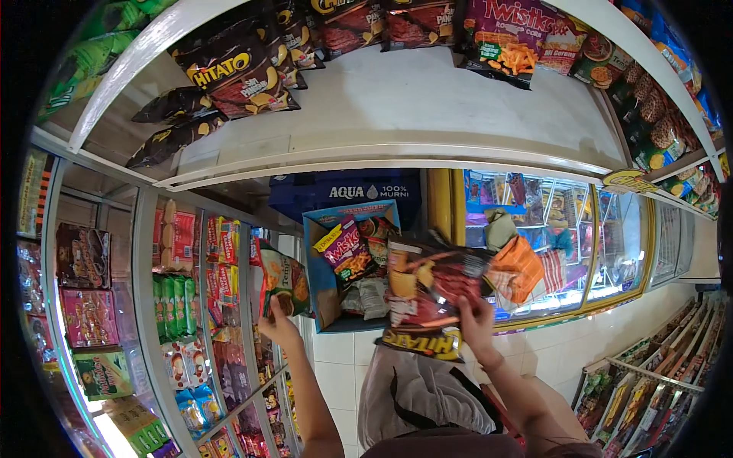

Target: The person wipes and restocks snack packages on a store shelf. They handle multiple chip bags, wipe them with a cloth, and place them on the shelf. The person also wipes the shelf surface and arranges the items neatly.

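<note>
My left hand (280, 329) grips a Tempe snack bag (286, 280) by its lower edge, left of an open blue cardboard box (320, 318). In my right hand (476, 323) is a dark Chitato chip bag (432, 286), held upside down at the box's right side and partly covering it. Inside the box lie a purple Twistko bag (346, 249), another Tempe bag (378, 243) and silvery bags (366, 297). Above, a white shelf (389, 109) carries several Chitato bags (246, 80) at its left and back, and a purple Twistko bag (507, 43) farther right.
Glass-fronted shelves with packaged snacks (177, 303) stand at the left. A yellow-framed display freezer (587, 312) is at the right, with cloths (518, 269) on its glass. A dark blue Aqua carton (343, 194) sits behind the box. A rack of packets (647, 372) is at lower right.
</note>
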The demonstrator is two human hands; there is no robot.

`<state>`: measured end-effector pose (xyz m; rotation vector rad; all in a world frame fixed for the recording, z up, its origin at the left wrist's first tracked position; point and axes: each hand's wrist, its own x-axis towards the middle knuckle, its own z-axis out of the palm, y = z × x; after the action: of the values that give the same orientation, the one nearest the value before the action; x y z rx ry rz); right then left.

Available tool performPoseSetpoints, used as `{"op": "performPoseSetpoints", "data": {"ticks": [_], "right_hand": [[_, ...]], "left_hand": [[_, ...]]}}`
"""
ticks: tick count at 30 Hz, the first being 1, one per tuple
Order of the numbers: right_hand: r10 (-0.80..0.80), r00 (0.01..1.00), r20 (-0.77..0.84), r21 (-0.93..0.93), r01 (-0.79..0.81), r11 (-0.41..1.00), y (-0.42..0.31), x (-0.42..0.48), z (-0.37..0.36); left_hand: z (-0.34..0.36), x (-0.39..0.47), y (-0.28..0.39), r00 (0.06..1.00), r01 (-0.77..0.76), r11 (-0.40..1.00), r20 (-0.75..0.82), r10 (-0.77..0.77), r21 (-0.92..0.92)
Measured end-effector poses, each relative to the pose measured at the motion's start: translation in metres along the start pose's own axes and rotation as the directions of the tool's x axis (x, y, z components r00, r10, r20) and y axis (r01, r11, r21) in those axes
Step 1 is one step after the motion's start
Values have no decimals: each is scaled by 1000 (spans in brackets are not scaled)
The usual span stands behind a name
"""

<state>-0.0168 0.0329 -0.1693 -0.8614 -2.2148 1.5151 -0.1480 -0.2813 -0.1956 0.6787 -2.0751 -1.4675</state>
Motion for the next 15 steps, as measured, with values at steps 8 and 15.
{"op": "performPoseSetpoints", "data": {"ticks": [8,15], "right_hand": [[-70,986,154,31,65,997,39,25,181],[83,971,223,-177,-43,983,65,25,231]], "left_hand": [[-43,-3,76,994,-62,995,-79,68,76],[-59,-17,64,993,-22,1000,112,25,-21]]}}
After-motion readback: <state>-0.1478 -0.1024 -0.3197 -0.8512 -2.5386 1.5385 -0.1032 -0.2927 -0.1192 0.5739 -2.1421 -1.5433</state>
